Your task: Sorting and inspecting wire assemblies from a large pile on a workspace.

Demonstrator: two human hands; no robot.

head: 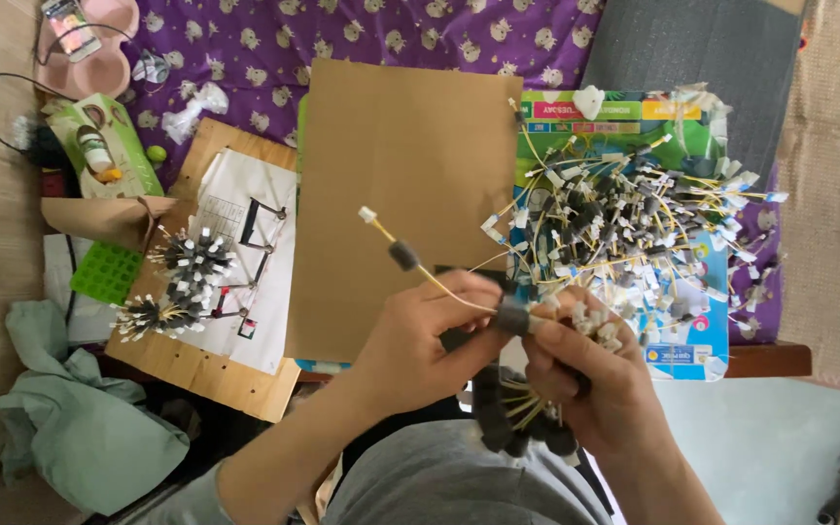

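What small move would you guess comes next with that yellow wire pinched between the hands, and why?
Probably the left hand draws the yellow wire in to lie with the bunch in the right hand. The wire's near end already meets a black sleeve at the right fingertips, its white-tipped far end sticks out free, and the right hand's grip already holds a bundle of like wires.

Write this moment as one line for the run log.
left hand: pinches yellow wire | right hand: grips wire bundle | loose wire pile behind
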